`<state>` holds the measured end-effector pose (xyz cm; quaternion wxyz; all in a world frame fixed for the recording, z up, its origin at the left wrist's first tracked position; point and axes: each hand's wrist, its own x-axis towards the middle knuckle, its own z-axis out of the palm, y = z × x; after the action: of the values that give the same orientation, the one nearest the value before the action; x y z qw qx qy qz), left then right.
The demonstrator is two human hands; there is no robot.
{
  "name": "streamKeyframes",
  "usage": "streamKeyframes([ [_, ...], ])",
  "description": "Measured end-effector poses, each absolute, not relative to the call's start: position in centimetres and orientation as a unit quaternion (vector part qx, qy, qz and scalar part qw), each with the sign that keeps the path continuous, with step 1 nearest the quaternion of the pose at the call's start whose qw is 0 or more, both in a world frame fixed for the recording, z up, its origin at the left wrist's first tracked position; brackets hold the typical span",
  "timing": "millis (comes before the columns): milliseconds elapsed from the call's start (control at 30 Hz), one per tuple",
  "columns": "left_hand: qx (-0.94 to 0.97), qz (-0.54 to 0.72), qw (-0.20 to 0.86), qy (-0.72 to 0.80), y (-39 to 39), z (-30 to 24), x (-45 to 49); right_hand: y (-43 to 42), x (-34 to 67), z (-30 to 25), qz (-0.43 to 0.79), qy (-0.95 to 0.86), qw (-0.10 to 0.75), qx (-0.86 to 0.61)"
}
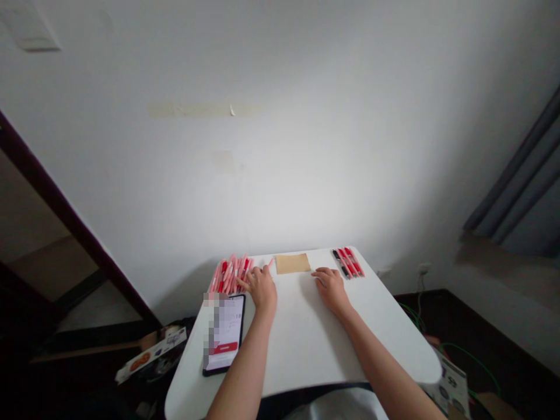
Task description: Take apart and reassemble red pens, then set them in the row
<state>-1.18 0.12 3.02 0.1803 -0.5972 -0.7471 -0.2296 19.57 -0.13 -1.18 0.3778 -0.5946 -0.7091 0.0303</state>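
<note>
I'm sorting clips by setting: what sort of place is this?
Probably a room in a home: a small white table against a plain wall, a grey curtain, a box on the floor.

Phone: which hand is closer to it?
Left. The left hand lies just right of the phone, touching the pen pile. The right hand rests farther right, across the table.

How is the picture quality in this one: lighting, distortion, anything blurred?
Head view: bright patch on the wall and white table, corners dark; wide-angle lens bends the edges, so the curtain leans; pens by the left hand look small and soft; a pixelated patch hides part of the phone.
</note>
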Motion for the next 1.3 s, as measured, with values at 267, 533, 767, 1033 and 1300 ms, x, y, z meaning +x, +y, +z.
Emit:
streamKeyframes([
  [267,-0.701,-0.292,0.088,-0.644,0.5,2.2,-0.7,0.0,19.8,-1.0,0.052,-0.71,0.432,-0.553],
  [533,-0.767,-0.309,0.0,-0.562,-0.4,2.3,0.4,-0.3,19.7,-0.7,0.086,-0.723,0.457,-0.511],
  [767,-0.784,-0.311,-0.027,-0.537,-0.6,2.1,0.9,-0.4,19.5,-0.3,0.117,-0.725,0.442,-0.516],
  [1033,-0.776,-0.325,-0.02,-0.541,-0.4,1.9,0.8,0.2,19.9,-0.7,0.156,-0.676,0.497,-0.521],
  [1300,-0.746,-0.338,-0.009,-0.573,-0.1,2.1,0.2,0.5,20.8,-0.7,0.143,-0.626,0.53,-0.555],
])
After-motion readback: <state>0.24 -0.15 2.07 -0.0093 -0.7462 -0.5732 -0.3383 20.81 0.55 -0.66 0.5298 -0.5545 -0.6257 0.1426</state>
